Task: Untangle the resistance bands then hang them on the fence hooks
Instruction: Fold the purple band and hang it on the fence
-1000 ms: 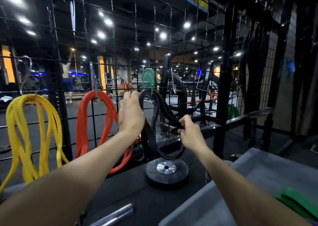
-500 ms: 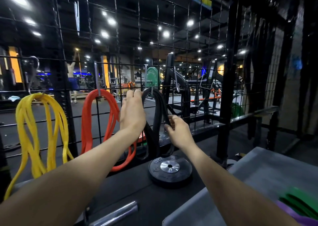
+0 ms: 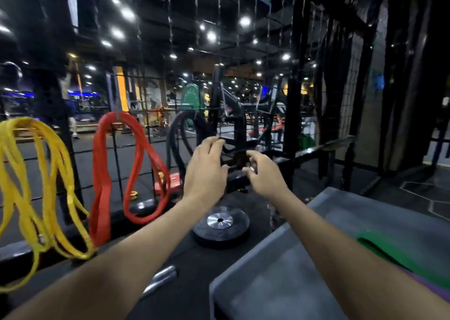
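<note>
Gym floor, dim, ceiling spots; black wire-grid fence (image 3: 117,146) runs across the view, w/ machines and mats beyond it.

Bands on fence, left to right:
- yellow band (image 3: 36,185): looped several times, hangs from top left, lowest loops trail down near the fence's base rail.
- red band (image 3: 107,173): hangs from a hook (image 3: 117,111) at its top, two loops, bottoms close to base rail.
- black band (image 3: 176,144): draped over the grid just right of red, strands hang down behind left hand; its lower end is hidden by the hands.

Hands, both raised in front of fence, close together but apart, motion-blurred:
- left hand (image 3: 207,171): fingers loosely curled, tips at the grid wire beside black band. Nothing seen in its hold; contact w/ band can't be told.
- right hand (image 3: 264,173): fingers loosely curled, thumb and forefinger near each other. Nothing seen in its hold either.

Below hands: black weight plate (image 3: 221,224) flat on dark mat, silver hub up, well clear of band ends. Chrome bar end (image 3: 160,279) lies nearer, left of grey box.

Grey box (image 3: 280,271) fills lower right; its near-left corner edge sits just under the right forearm. Green band (image 3: 399,256) lies on it at far right edge, w/ a purple band (image 3: 428,288) beside it, partly cut by frame.

Open room: dark mat strip between box edge and fence base.
</note>
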The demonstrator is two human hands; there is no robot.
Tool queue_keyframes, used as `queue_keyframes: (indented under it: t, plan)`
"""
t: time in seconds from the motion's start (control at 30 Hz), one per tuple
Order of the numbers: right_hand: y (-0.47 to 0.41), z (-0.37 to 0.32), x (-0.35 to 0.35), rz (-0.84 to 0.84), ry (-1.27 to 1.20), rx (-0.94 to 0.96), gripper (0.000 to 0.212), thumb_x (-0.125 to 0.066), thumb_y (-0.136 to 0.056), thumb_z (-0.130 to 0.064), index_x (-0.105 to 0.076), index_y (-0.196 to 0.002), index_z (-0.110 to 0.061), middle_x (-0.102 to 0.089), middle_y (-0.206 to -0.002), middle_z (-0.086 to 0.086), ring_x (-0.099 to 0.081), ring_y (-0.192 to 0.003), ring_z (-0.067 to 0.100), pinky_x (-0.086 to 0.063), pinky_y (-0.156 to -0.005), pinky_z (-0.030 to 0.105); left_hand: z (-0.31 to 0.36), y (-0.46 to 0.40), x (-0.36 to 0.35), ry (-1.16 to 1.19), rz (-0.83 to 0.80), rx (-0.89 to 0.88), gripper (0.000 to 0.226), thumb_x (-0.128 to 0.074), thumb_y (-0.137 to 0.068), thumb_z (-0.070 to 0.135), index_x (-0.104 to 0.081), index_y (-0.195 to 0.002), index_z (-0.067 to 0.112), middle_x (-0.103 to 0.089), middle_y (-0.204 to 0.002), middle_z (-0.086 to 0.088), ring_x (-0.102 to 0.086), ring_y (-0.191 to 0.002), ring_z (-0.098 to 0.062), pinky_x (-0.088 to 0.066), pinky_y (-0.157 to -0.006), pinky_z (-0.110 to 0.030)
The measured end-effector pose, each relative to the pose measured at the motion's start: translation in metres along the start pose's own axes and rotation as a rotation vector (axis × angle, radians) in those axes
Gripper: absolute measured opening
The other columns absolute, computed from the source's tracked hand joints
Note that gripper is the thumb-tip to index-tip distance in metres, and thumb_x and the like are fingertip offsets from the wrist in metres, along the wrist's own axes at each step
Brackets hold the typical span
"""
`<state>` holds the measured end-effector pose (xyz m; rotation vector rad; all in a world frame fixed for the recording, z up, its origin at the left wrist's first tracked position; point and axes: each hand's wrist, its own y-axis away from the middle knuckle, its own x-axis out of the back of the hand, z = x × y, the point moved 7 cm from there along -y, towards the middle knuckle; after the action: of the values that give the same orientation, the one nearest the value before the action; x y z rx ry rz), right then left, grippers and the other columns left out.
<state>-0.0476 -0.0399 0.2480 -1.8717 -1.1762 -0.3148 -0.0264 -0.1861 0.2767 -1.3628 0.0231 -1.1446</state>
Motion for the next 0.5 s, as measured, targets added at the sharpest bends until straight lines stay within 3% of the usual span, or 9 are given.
queue_keyframes:
  t: [0.23, 0.37, 0.5]
  plan:
    - [0.076, 0.102, 0.055, 0.024, 0.213, -0.189, 0.045, -0.052, -0.093, -0.020, -0.042, -0.137, -0.014, -0.047, -0.134, 0.010, -0.048, -0.121, 0.027, -0.040, -0.099, 0.037, 0.069, 0.056, -0.116, 0.209, -0.279, -0.054, 0.044, -0.055, -0.090, 0.020, -0.044, -0.132, 0.017, -0.043, -0.135, 0.003, -0.052, -0.114, -0.018, -0.046, -0.088, -0.032]
    - [0.123, 0.179, 0.087, 0.015, 0.314, -0.328, 0.040, -0.054, -0.090, -0.014, -0.048, -0.128, -0.005, -0.052, -0.128, 0.016, -0.047, -0.118, 0.032, -0.035, -0.096, 0.034, 0.114, 0.092, -0.187, 0.297, -0.446, -0.037, 0.041, -0.055, -0.089, 0.021, -0.046, -0.129, 0.017, -0.043, -0.132, 0.002, -0.055, -0.109, -0.023, -0.047, -0.087, -0.040]
    - [0.173, 0.250, 0.120, 0.006, 0.357, -0.510, 0.038, -0.056, -0.087, -0.009, -0.054, -0.124, -0.003, -0.055, -0.123, 0.020, -0.049, -0.118, 0.034, -0.033, -0.098, 0.032, 0.158, 0.127, -0.249, 0.361, -0.573, -0.064, 0.041, -0.055, -0.090, 0.020, -0.046, -0.130, 0.015, -0.044, -0.134, -0.004, -0.050, -0.118, -0.026, -0.043, -0.093, -0.038]
